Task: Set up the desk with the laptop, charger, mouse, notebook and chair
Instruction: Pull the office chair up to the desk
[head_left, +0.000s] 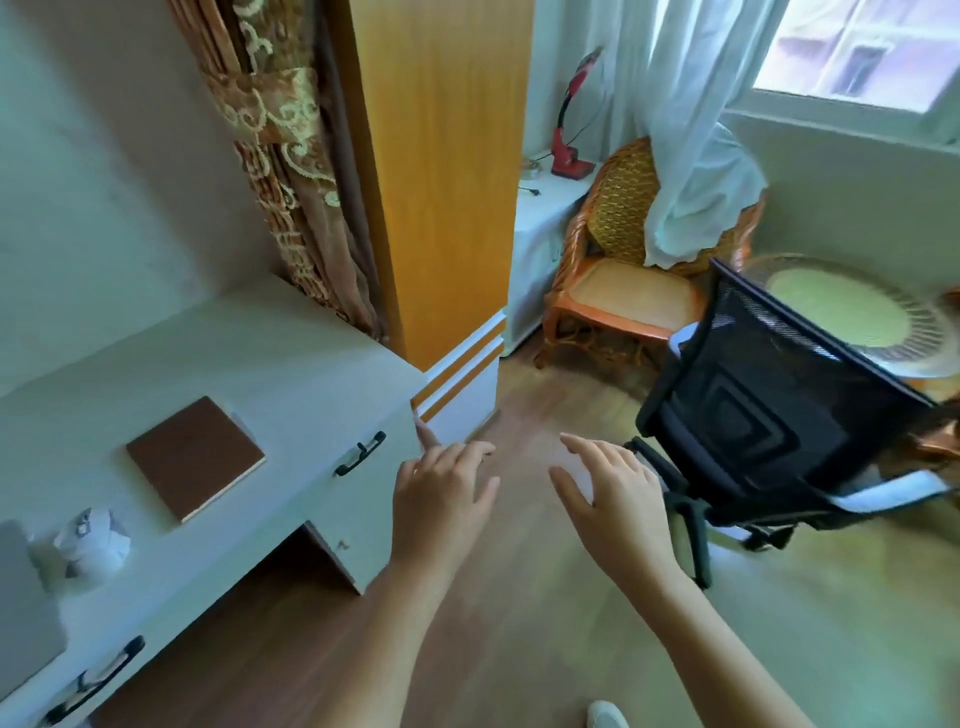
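Both hands reach out at centre frame with fingers spread and holding nothing: left hand (441, 499), right hand (613, 499). The black mesh office chair (769, 415) stands at right; the brown notebook (195, 457) lies on the white table (291, 364) at left.

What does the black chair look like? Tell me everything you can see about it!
The black office chair has a see-through mesh back in a dark frame, pale armrests and black legs that spread out low over the wooden floor. It looks tilted in this wide view and stands to the right of the desk, apart from it, not tucked under. Its back faces the person. The right hand reaches toward it with straight fingers, but touches nothing yet.
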